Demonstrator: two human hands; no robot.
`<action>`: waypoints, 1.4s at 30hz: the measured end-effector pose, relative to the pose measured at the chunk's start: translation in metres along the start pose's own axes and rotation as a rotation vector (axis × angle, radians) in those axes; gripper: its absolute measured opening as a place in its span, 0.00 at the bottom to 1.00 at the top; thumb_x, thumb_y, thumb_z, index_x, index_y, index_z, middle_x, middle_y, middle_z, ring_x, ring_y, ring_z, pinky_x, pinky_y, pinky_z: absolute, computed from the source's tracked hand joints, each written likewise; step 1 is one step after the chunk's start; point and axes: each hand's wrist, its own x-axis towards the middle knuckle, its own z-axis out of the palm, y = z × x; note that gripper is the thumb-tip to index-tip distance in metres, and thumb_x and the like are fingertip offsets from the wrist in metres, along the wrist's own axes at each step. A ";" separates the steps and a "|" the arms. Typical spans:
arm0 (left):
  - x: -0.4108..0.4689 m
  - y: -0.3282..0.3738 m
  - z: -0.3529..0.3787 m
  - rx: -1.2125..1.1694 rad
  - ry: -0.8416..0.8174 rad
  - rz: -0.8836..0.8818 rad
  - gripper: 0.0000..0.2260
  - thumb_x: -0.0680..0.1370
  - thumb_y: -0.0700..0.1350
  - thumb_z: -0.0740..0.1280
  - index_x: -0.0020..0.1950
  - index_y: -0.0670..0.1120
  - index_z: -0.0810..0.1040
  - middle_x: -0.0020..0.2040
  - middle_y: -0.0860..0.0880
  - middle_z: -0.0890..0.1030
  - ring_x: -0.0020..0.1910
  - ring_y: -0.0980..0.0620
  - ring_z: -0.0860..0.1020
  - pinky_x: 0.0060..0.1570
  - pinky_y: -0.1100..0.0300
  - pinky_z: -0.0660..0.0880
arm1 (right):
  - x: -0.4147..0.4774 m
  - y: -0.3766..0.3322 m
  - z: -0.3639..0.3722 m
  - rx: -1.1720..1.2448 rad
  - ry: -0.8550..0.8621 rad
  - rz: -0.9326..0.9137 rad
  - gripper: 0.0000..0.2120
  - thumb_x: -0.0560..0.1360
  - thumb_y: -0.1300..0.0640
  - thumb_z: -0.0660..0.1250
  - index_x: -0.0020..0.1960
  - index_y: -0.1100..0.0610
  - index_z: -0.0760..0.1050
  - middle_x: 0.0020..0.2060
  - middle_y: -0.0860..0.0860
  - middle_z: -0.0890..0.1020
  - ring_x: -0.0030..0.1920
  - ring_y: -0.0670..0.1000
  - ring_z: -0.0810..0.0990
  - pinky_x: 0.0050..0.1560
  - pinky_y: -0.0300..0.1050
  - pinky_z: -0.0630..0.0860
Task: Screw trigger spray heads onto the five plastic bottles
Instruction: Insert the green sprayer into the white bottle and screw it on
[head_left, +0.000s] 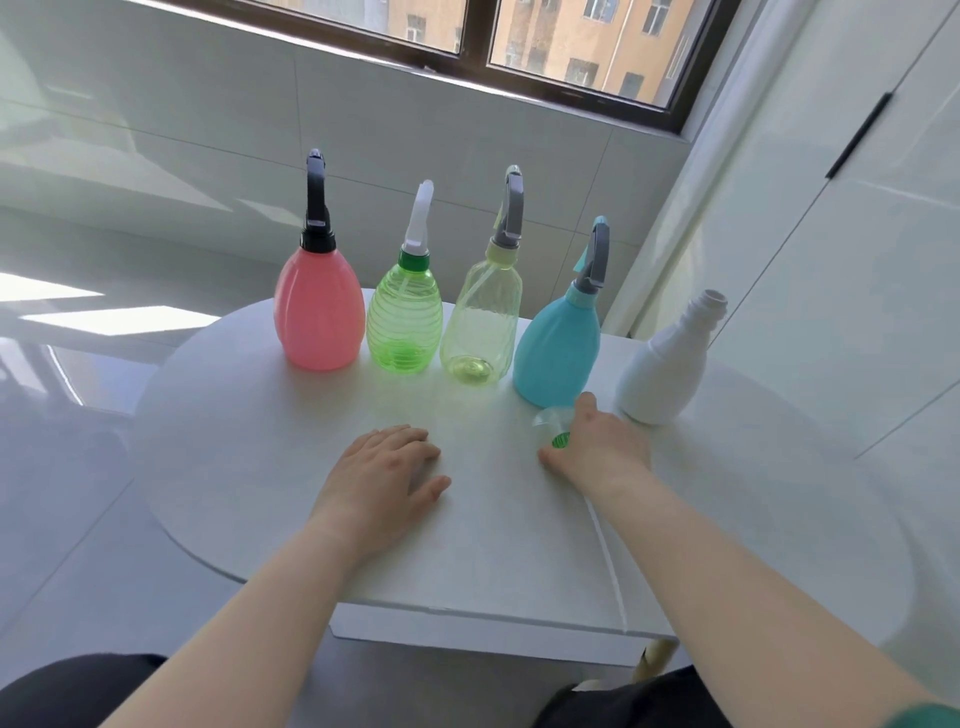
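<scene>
Four of five look done: pink bottle (319, 312), green bottle (404, 325), clear bottle (480, 327) and blue bottle (557, 353) stand in a row at the back of the bench (260, 467), each w/ a spray head on. The white bottle (667, 364) at the right end stands upright, neck bare and open.

Right hand (597, 447) lies over the last head (553, 428), which rests on the bench just in front of the blue bottle, near the white one. Its clear body and green collar show past the fingers; dip tube (605, 540) trails back toward the bench edge. Grip is curled around the head, apparently closing on it; can't tell if it's lifted yet. Left hand (382, 467) is flat on the bench, palm down, holding nothing.

Doing it well, IMO: lift the head, feed the tube into the white neck first, steady the bottle w/ the left hand, seat the collar square, then turn the collar only. The tube is long and springy, so it could catch on the rim; the light empty bottle could tip.

No brand, label or readable writing anywhere.
</scene>
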 end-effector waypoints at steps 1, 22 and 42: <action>0.001 0.000 0.000 0.001 0.008 -0.002 0.18 0.76 0.55 0.57 0.64 0.52 0.68 0.71 0.54 0.65 0.71 0.56 0.58 0.67 0.63 0.48 | -0.001 0.002 0.000 0.056 0.005 0.009 0.21 0.70 0.48 0.63 0.55 0.58 0.60 0.43 0.54 0.73 0.44 0.57 0.72 0.37 0.45 0.65; 0.017 0.089 -0.006 -0.241 0.016 0.027 0.07 0.72 0.41 0.67 0.48 0.48 0.80 0.46 0.57 0.78 0.46 0.56 0.74 0.42 0.81 0.62 | -0.018 0.160 -0.044 2.010 -0.027 -0.118 0.11 0.69 0.52 0.60 0.37 0.52 0.81 0.34 0.45 0.85 0.29 0.43 0.79 0.29 0.32 0.73; 0.181 0.210 0.066 -0.589 -0.045 -0.163 0.45 0.64 0.49 0.74 0.72 0.52 0.48 0.73 0.50 0.59 0.69 0.48 0.62 0.62 0.55 0.62 | 0.004 0.211 -0.016 2.144 0.169 -0.034 0.11 0.62 0.58 0.64 0.44 0.56 0.75 0.31 0.47 0.85 0.34 0.46 0.83 0.37 0.37 0.80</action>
